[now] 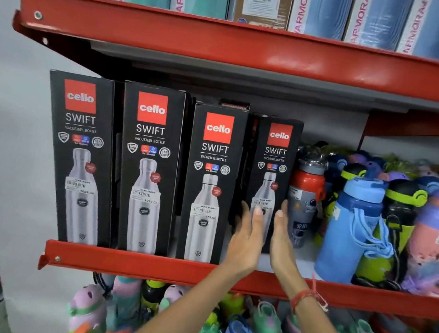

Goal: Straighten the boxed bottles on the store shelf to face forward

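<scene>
Four tall black cardboard bottle boxes with red logo squares stand in a row along the front edge of the red metal shelf [125,263], starting near its left end. The first box [77,158], the second box [147,169] and the third box [210,184] sit right at the front lip, printed faces forward. The fourth box [273,172] is smaller in view and set further back on the shelf, well behind the lip, its face also showing forward.

Both hands are in around that fourth box! The left hand [245,237] is flat and open, fingers straight and together, laid against the box's lower left side in the gap beside the third box. The right hand [284,236] is open too, palm turned inward, fingers extended up along the box's lower right edge. Whether the palms actually press on the cardboard, I cannot tell; no fingers curl around it. A red thread band [304,299] circles the right wrist.

Just right of the fourth box stands a red and grey bottle [305,192], then a blue plastic bottle with a strap [350,230] at the front.
</scene>
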The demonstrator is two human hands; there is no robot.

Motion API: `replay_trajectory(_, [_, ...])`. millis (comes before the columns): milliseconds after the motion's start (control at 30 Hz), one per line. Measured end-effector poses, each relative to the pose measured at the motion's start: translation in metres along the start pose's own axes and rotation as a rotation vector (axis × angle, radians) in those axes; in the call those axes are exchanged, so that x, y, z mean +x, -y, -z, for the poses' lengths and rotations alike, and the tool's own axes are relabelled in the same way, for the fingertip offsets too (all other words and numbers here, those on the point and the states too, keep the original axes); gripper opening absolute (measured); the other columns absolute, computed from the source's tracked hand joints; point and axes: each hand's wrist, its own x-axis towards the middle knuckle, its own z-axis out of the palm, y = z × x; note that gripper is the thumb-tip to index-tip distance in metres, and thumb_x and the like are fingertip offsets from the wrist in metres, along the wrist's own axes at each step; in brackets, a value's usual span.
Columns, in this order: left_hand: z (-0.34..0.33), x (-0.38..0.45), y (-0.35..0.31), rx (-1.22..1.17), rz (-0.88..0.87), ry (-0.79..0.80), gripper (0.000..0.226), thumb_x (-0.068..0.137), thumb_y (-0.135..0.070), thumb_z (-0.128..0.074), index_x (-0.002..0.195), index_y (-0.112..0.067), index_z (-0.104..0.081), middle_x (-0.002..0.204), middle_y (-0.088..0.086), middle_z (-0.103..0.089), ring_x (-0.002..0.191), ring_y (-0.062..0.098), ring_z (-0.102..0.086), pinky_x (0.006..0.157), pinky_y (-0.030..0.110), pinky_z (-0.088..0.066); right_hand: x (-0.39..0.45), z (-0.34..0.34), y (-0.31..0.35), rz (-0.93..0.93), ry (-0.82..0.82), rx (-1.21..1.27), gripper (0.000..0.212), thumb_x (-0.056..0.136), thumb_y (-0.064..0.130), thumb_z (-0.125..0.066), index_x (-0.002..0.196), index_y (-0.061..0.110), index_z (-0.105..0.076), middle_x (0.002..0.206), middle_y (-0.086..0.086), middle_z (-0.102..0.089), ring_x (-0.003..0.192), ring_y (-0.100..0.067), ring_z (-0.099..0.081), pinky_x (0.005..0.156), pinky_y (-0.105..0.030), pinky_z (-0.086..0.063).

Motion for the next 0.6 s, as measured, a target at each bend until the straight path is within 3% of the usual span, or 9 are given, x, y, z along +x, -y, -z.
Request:
replay_trajectory(167, [0.004, -0.025, 0.003, 0.036, -0.007, -0.041, 0.089, 0.077, -0.079, -0.007, 0.153, -0.033, -0.007, 0.162, -0.006, -0.019, 0.149, 0.017, -0.020, 0.122, 0.044, -0.014, -0.024, 0.013, 0.002, -0.020, 0.094, 0.007, 0.052, 0.086, 0.068, -0.020, 0.135, 0.061, -0.005, 0.143, 0.034, -0.008, 0.133, 0.011, -0.011, 0.111, -0.022, -0.011])
replay_trajectory(267, [0.011, -0.046, 0.005, 0.010, -0.017, -0.023, 0.082, 0.083, -0.077, -0.009, 0.152, -0.034, -0.015, 0.161, -0.007, -0.025, 0.148, 0.015, -0.023, 0.121, 0.041, -0.016, -0.045, 0.021, 0.004, -0.002, 0.135, -0.003, 0.046, 0.082, 0.074, -0.019, 0.125, 0.073, -0.005, 0.140, 0.041, -0.007, 0.136, 0.009, -0.011, 0.116, -0.031, -0.011])
replay_trajectory(333, [0.015, -0.058, 0.003, 0.001, -0.022, -0.004, 0.080, 0.084, -0.075, -0.009, 0.152, -0.034, -0.016, 0.160, -0.007, -0.025, 0.148, 0.014, -0.023, 0.122, 0.040, -0.016, -0.055, 0.024, 0.009, -0.021, 0.139, 0.000, 0.045, 0.079, 0.075, -0.020, 0.122, 0.076, -0.006, 0.143, 0.035, -0.008, 0.139, 0.002, -0.015, 0.118, -0.038, -0.013])
replay_trajectory(500, [0.027, -0.082, -0.012, 0.080, 0.005, 0.061, 0.084, 0.082, -0.075, -0.008, 0.153, -0.031, -0.011, 0.162, -0.006, -0.018, 0.149, 0.015, -0.016, 0.122, 0.040, -0.012, -0.077, 0.024, 0.036, -0.067, 0.143, -0.081, 0.054, 0.081, 0.070, -0.017, 0.131, 0.062, 0.001, 0.145, 0.027, -0.007, 0.142, -0.003, -0.013, 0.118, -0.038, -0.011])
replay_trajectory(600, [0.041, -0.092, -0.025, 0.090, -0.097, 0.022, 0.083, 0.085, -0.073, -0.011, 0.154, -0.026, -0.009, 0.163, -0.008, -0.014, 0.149, 0.009, -0.013, 0.118, 0.028, -0.009, -0.083, 0.022, 0.068, 0.012, 0.090, -0.127, 0.063, 0.085, 0.070, -0.019, 0.143, 0.052, -0.002, 0.151, 0.024, -0.011, 0.140, 0.002, -0.012, 0.115, -0.030, -0.009])
